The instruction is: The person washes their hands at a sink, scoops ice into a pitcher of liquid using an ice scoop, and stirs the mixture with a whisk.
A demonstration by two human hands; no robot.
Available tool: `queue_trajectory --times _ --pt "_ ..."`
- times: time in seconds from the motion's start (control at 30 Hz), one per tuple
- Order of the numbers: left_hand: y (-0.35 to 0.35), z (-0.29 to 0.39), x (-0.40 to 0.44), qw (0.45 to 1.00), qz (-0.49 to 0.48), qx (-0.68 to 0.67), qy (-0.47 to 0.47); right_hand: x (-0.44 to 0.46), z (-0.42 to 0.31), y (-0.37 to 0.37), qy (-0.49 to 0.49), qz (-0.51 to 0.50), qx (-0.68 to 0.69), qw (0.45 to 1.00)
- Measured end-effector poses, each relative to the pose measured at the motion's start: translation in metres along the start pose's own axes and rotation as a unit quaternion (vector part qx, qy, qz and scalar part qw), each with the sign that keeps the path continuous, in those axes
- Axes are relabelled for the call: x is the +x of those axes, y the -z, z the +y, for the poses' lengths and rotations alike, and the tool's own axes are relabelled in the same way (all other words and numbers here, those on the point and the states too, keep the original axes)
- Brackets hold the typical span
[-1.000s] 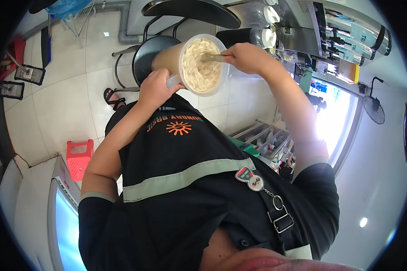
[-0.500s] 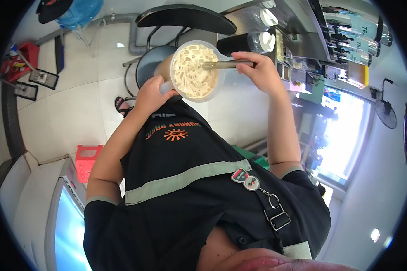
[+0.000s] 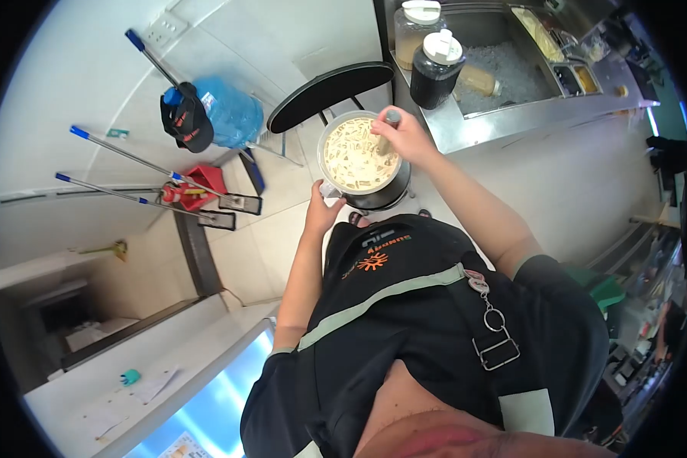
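Note:
A translucent plastic jug [image 3: 321, 156] holds a pale creamy liquid [image 3: 351, 156] with many light chunks floating in it. My left hand [image 3: 322, 211] is closed around the jug's handle, at its near left side. In my right hand [image 3: 406, 140] is a metal-handled whisk [image 3: 387, 143], held almost upright at the jug's right side. Its lower end is sunk in the liquid and hidden. Under the jug shows the dark seat of a chair [image 3: 382, 200]; I cannot tell whether the jug rests on it.
Behind the jug is the black chair back [image 3: 328, 95]. Lidded jars, one dark [image 3: 435, 80], stand on a steel counter [image 3: 466, 133] with an ice bin [image 3: 504, 65]. To the left are a blue water bottle [image 3: 233, 114], a cap [image 3: 185, 122], mops [image 3: 240, 204] and a red bucket [image 3: 206, 185].
My view has swung toward the left wall. The jug, tilted before, is now more level over the chair seat. The whisk has gone from slanting sideways to nearly upright, deeper in the liquid.

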State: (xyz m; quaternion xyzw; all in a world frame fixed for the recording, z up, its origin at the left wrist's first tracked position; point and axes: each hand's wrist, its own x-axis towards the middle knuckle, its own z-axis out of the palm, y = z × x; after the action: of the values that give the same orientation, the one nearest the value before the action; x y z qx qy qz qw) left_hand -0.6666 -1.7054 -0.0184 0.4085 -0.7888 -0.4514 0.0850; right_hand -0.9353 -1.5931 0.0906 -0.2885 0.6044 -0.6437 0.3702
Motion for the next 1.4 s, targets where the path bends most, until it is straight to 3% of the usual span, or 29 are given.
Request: queue_trajectory --times 0.03,0.13,0.2,0.3,0.43,0.5,0.53,0.57,0.6,0.63,0.67,0.7,0.73,0.77,0.83,0.9,1.13,1.4 --pt "0.000 -0.012 -0.010 1.000 -0.009 0.004 0.001 0.001 -0.006 -0.002 0.022 -0.035 0.002 0.999" --pt "0.016 -0.001 -0.054 0.988 -0.042 -0.031 0.146 0.000 -0.044 -0.004 0.086 -0.121 0.018 0.989" --pt "0.040 0.007 -0.073 0.986 -0.043 -0.107 0.118 -0.005 -0.071 -0.005 0.095 -0.154 0.060 0.982" --pt "0.101 0.041 -0.084 0.983 0.023 -0.179 -0.018 -0.004 -0.077 0.006 0.080 -0.153 -0.089 0.981" --pt "0.198 0.195 -0.130 0.958 0.202 -0.131 -0.154 0.000 -0.069 0.020 0.115 -0.155 -0.293 0.937" --pt "0.228 0.254 -0.163 0.903 0.260 -0.114 -0.323 0.003 -0.069 0.023 0.059 -0.219 -0.359 0.905" --pt "0.240 0.291 -0.176 0.849 0.283 -0.081 -0.439 0.005 -0.078 0.026 0.066 -0.222 -0.369 0.900" --pt "0.257 0.317 -0.190 0.792 0.305 -0.041 -0.527 0.003 -0.092 0.030 0.149 -0.206 -0.392 0.884" --pt "0.270 0.350 -0.214 0.771 0.358 0.036 -0.525 0.000 -0.111 0.033 0.233 -0.189 -0.410 0.861" --pt "0.280 0.364 -0.227 0.713 0.366 0.053 -0.596 -0.016 -0.162 0.027 0.242 -0.148 -0.340 0.896" --pt "0.319 0.381 -0.247 0.706 0.152 0.149 -0.675 -0.039 -0.217 0.024 0.296 -0.107 -0.275 0.909" --pt "0.358 0.397 -0.267 0.694 -0.103 0.214 -0.680 -0.069 -0.273 0.022 0.401 -0.051 -0.250 0.880" --pt "0.340 0.409 -0.280 0.688 -0.001 0.159 -0.708 -0.094 -0.313 0.012 0.514 -0.041 -0.118 0.848" --pt "0.332 0.417 -0.283 0.666 0.049 0.148 -0.730 -0.118 -0.352 -0.001 0.618 -0.057 -0.053 0.782" --pt "0.332 0.418 -0.271 0.619 0.087 0.142 -0.768 -0.157 -0.390 -0.021 0.749 -0.090 -0.052 0.654" --pt "0.336 0.415 -0.259 0.590 0.110 0.129 -0.789 -0.180 -0.403 -0.041 0.795 -0.106 -0.093 0.590" --pt "0.352 0.402 -0.219 0.516 0.157 0.086 -0.837 -0.194 -0.407 -0.067 0.814 -0.073 -0.169 0.551" --pt "0.364 0.408 -0.157 0.503 0.182 0.047 -0.843 -0.173 -0.410 -0.078 0.820 -0.028 -0.182 0.542"
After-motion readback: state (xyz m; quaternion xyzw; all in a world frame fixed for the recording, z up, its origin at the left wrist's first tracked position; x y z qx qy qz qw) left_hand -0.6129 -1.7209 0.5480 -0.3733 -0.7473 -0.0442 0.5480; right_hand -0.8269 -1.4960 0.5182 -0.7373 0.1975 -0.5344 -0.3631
